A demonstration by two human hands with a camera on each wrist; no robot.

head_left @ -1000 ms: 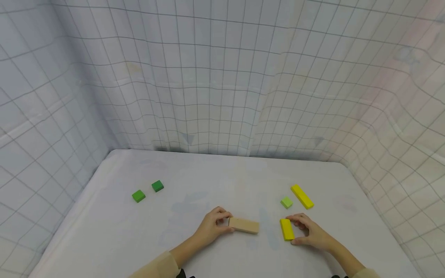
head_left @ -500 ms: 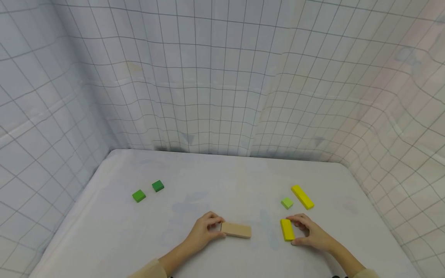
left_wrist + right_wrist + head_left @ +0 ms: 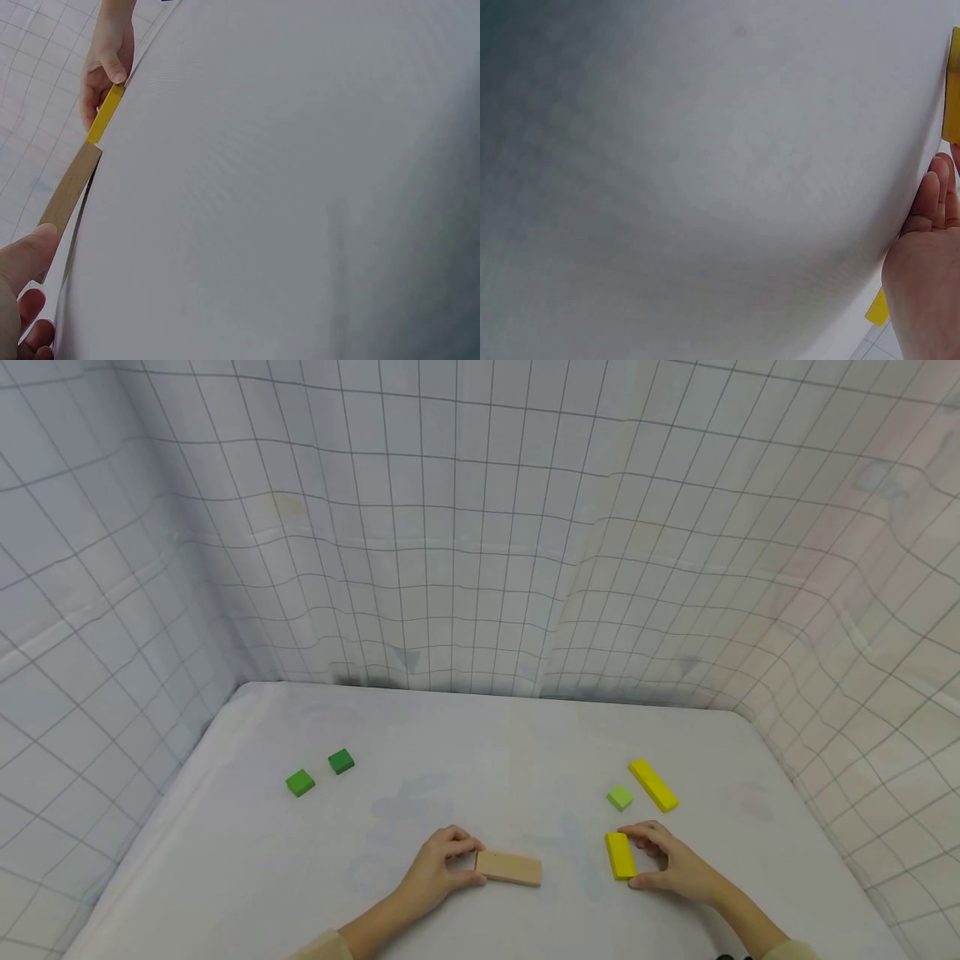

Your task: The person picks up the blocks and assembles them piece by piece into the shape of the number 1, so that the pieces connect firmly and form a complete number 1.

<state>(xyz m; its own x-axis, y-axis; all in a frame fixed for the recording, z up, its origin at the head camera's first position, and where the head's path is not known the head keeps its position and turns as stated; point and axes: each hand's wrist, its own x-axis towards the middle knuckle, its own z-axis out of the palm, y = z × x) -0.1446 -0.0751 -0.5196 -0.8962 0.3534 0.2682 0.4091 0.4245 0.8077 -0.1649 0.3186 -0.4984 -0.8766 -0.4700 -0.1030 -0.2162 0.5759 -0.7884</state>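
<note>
My left hand (image 3: 437,875) pinches the left end of a plain wooden block (image 3: 509,867) between thumb and fingers, near the front middle of the table. In the left wrist view the thumb lies on the near part of that wooden block (image 3: 69,187). To the right, my right hand (image 3: 670,866) holds a short yellow block (image 3: 620,856), thumb at its near end and fingers at its far end. A gap separates the two blocks in the head view. The right wrist view shows only part of the right hand (image 3: 926,262), at the edge.
Behind the right hand lie a light green square block (image 3: 620,797) and a longer yellow block (image 3: 653,785). At the left are a green block (image 3: 300,782) and a dark green block (image 3: 341,762). Gridded curtains (image 3: 480,568) surround the white-covered table (image 3: 480,735).
My left hand has drawn the wooden block to the left and closer to me, away from the short yellow block. The right hand has stayed in place.
</note>
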